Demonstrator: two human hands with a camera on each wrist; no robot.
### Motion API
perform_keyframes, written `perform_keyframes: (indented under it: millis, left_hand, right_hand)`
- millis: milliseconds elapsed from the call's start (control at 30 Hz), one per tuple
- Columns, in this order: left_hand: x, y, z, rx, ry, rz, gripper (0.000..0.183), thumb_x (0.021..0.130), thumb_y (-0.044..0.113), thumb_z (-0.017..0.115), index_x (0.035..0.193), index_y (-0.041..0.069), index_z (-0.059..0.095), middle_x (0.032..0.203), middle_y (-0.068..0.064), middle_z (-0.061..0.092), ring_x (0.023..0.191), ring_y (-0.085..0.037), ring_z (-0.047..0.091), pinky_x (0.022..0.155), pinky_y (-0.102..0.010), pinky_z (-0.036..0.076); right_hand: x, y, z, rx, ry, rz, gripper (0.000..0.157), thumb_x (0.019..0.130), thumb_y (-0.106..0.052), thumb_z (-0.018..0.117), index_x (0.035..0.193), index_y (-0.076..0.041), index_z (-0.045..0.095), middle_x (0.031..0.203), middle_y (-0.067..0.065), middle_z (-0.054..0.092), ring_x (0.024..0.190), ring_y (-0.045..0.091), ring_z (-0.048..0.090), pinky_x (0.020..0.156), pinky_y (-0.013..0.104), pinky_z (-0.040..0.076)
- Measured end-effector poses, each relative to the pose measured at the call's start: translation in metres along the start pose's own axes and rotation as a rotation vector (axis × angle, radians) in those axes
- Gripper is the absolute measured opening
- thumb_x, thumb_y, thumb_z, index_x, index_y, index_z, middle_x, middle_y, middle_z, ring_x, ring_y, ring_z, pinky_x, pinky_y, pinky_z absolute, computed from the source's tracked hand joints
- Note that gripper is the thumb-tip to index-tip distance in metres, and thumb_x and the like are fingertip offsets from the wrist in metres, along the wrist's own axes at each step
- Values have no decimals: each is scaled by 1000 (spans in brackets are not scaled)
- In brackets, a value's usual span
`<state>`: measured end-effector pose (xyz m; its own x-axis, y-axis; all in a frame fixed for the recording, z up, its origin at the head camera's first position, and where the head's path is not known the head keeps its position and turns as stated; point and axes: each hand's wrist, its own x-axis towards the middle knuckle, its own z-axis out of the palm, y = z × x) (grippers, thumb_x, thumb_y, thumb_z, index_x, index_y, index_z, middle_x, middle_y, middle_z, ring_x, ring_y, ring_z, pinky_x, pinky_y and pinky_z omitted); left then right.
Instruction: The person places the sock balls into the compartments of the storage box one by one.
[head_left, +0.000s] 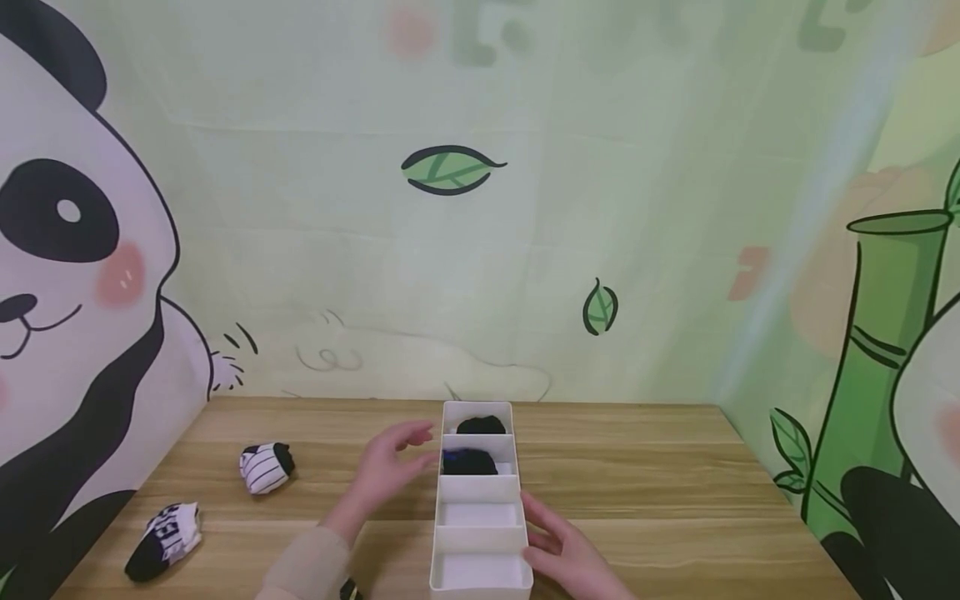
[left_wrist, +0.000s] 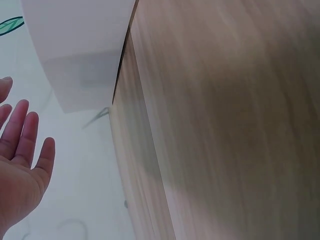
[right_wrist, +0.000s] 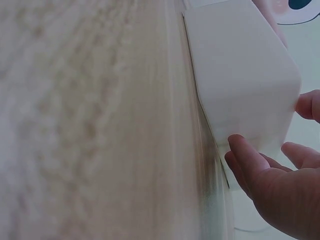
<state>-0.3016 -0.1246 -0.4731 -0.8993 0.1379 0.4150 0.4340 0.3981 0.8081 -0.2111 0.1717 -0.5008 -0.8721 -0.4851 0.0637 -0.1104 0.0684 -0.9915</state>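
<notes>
The left grip (head_left: 392,465) hangs released, fingers relaxed, just beside the white box (head_left: 480,540) at nine o'clock; the right grip (head_left: 564,550), unclenched, touches the box's wall at four. Dark bundles (head_left: 469,462) fill two compartments toward twelve. Across the bench (head_left: 645,475), a striped bundle (head_left: 264,469) lies at nine, a black-toed sock (head_left: 163,542) nearer eight.

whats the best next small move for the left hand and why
Probably move the left hand to the striped bundle on the table: that hand looks free, the bundle lies outside the white box, and the box's two nearest compartments look empty while the farther two each hold a dark bundle.
</notes>
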Motion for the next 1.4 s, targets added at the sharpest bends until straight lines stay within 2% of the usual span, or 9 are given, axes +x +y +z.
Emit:
perform_keyframes:
  millis: [200,533,700,900,1067,1133,1233,1300,1400]
  left_hand:
    - [-6,-3,-12,-4,19,-30,44,82,-2,77,124,0,65,108,-11,71,105,-34,63,99,-55,44]
    - [-18,-15,-38,70,40,-110,46,85,3,76,129,3,62,114,-13,69,109,-30,61,100,-52,44]
    - [-25,-21,-56,82,53,-131,47,86,4,76,130,2,60,116,-15,69,111,-31,61,101,-52,43]
    - [-37,-27,-80,139,69,-161,48,88,5,74,133,1,58,118,-13,68,113,-30,60,101,-50,43]
    - [-44,-33,-98,187,107,-124,47,87,5,74,132,-2,58,115,-15,69,109,-31,61,96,-51,46]
    - [-47,-36,-104,210,132,-100,46,87,5,74,130,-3,59,113,-15,70,107,-30,63,93,-45,49]
    - [-52,-43,-114,213,164,-83,45,87,4,74,129,-3,60,112,-17,70,104,-24,64,89,-30,51]
    - [-55,-46,-122,214,172,-95,46,88,6,74,130,-2,59,114,-17,70,104,-16,63,88,-20,48]
    - [-61,-49,-134,211,170,-131,49,90,10,73,134,-2,56,118,-19,67,104,-5,59,89,-14,44]
  right_hand:
    - [-1,-1,1,4,-13,-15,69,98,-8,60,155,3,22,156,30,24,134,47,40,96,20,44]
    - [-1,-4,1,4,1,18,69,98,-10,61,155,1,23,156,28,25,133,46,41,98,22,45]
    - [-1,-4,1,-13,7,24,69,98,-11,61,155,2,23,155,29,27,132,46,43,97,23,45]
    - [-2,-6,2,-3,5,25,69,98,-10,61,155,1,22,155,30,27,133,47,41,95,17,43]
    - [-2,-5,2,2,8,28,69,98,-11,61,155,1,23,155,30,27,133,46,42,95,17,43]
    - [-1,-3,1,4,-1,18,70,98,-11,61,155,2,22,154,31,27,133,47,42,96,18,43]
    - [0,0,0,6,-12,10,71,98,-12,61,155,3,21,154,31,26,133,47,41,96,19,43]
    - [0,2,-1,8,-17,7,71,98,-12,61,155,3,21,155,31,26,133,47,41,96,19,43]
    - [0,3,-1,8,-18,-4,71,98,-12,62,155,3,21,155,31,26,133,47,41,96,19,44]
